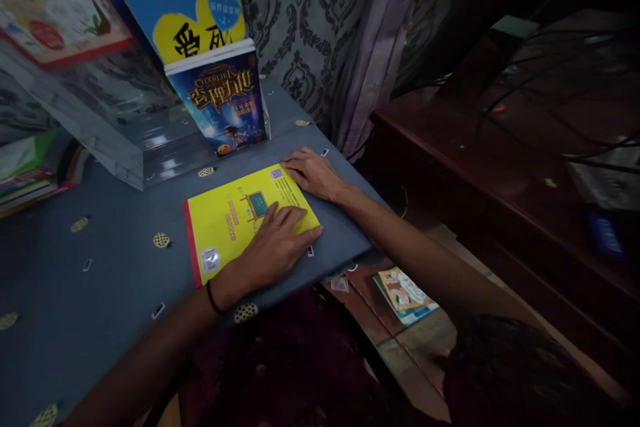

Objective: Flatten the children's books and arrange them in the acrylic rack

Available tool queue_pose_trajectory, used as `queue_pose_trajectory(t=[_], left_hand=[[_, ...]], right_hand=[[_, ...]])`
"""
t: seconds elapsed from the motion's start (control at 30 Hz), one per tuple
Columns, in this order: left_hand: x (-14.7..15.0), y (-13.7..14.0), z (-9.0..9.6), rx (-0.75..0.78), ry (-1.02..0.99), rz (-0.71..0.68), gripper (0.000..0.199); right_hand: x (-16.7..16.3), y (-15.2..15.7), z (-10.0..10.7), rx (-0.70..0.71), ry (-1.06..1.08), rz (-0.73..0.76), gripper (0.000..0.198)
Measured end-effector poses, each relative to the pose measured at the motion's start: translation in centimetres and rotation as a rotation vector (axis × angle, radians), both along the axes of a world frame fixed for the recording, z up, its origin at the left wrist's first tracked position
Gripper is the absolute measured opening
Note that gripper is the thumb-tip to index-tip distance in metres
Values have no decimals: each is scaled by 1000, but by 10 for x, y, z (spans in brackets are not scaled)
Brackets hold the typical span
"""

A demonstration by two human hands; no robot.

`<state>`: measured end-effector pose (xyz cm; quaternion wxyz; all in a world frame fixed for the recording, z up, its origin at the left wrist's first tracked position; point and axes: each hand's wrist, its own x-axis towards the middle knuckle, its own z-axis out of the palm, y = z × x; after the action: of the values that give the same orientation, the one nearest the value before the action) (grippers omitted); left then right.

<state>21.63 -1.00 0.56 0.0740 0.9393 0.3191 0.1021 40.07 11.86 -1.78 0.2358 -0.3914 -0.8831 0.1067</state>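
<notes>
At far left, a book stack (35, 167) is being cut off by the frame edge, its titles being too dim to read. Beside it, a clear stand (133, 163) is being seen through and is hard to outline. Above, a picture book (55, 7) is being cropped; further right, a blue-and-yellow book (160, 20) is being overlapped by a dark blue book (225, 100). In front, on the worktop (115, 307), a red-edged yellow book (215, 220) is being supported flat. Part of its cover is being hidden by the left hand (277, 240), its grip being seen as released, fingers loosely bent. The book's far right corner is being touched by the right hand (313, 173); whether the edge is being pinched cannot be told. Lower right, booklets (405, 293) are being partly hidden by the right forearm (420, 247). Beyond, cables on a dark red cabinet (425, 127) are being lost in shadow.
</notes>
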Motion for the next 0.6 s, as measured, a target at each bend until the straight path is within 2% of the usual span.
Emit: queue_pose_trajectory(t=[0.3, 0.6], left_hand=[[-4, -23, -7, 138, 33, 53, 39], [-43, -68, 2, 166, 27, 197, 39]], right_hand=[[0, -1, 0, 1, -42, -7, 39], [2, 2, -6, 59, -45, 12, 43]])
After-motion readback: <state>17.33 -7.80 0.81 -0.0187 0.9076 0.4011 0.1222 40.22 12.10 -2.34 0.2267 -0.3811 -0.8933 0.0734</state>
